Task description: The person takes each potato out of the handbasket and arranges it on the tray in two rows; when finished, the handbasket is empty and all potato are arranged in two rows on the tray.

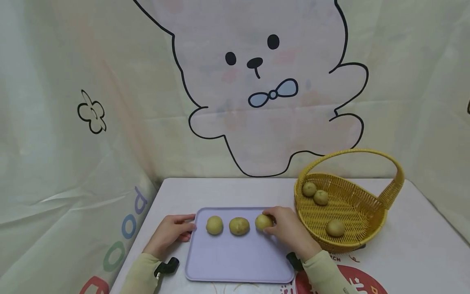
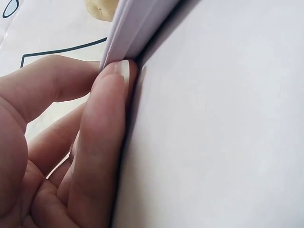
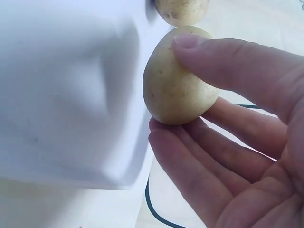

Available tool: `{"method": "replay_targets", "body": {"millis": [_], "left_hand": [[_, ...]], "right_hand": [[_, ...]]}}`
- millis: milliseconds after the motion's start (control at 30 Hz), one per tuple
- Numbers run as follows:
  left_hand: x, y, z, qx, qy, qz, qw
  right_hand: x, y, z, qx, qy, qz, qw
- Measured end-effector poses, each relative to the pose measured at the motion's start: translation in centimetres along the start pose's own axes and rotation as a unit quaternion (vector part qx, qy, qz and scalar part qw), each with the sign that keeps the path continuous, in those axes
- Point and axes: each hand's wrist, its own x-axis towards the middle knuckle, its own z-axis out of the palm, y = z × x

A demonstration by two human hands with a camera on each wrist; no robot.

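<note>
Pinching a potato between thumb and fingers, my right hand keeps its grip closed on it at the right end of the lilac tray. The right wrist view shows my thumb over the top of this potato and my fingertips under its lower side, with the next potato just beyond it.

Left of that grip, a middle potato and a left potato lie in a row on the same tray, each a little apart from its neighbour. Nothing lies between my right hand and them.

My left hand is at the tray's left rim. Its grip is loose, holding nothing; in the left wrist view one fingertip presses against the tray edge.

Right of my right hand stands a yellow wicker basket with an arched handle, close by but not touching my wrist. Three more potatoes lie inside it, two together toward the back and one nearer the front.

All of it sits on a pale surface in front of a curtain with a cartoon bear.
</note>
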Motion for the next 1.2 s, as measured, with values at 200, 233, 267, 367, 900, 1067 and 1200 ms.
{"method": "replay_targets", "body": {"millis": [200, 233, 267, 367, 900, 1067, 1200], "left_hand": [[-0.1, -0.1, 0.1, -0.004, 0.003, -0.005, 1.0], [-0.1, -0.2, 0.1, -0.005, 0.003, -0.005, 1.0], [-0.1, -0.2, 0.0, -0.006, 0.003, -0.006, 1.0], [-0.2, -0.3, 0.0, -0.005, 0.004, -0.006, 1.0], [0.1, -0.3, 0.2, 0.003, 0.002, -0.006, 1.0], [0.2, -0.1, 0.2, 0.003, 0.005, -0.007, 1.0], [0.2, 0.0, 0.3, 0.002, 0.008, -0.011, 0.9999]], "right_hand": [[0.0, 0.3, 0.4, 0.003, -0.004, 0.009, 0.9999], [0.0, 0.3, 0.5, 0.003, -0.005, 0.011, 0.9999], [0.0, 0.4, 0.6, 0.002, -0.005, 0.011, 0.9999], [0.1, 0.5, 0.7, -0.004, -0.004, 0.013, 0.9999], [0.3, 1.0, 1.3, -0.023, 0.019, -0.003, 0.9996], [0.4, 0.9, 1.2, -0.026, 0.021, -0.007, 0.9994], [0.4, 0.9, 1.3, -0.027, 0.023, -0.009, 0.9994]]}}
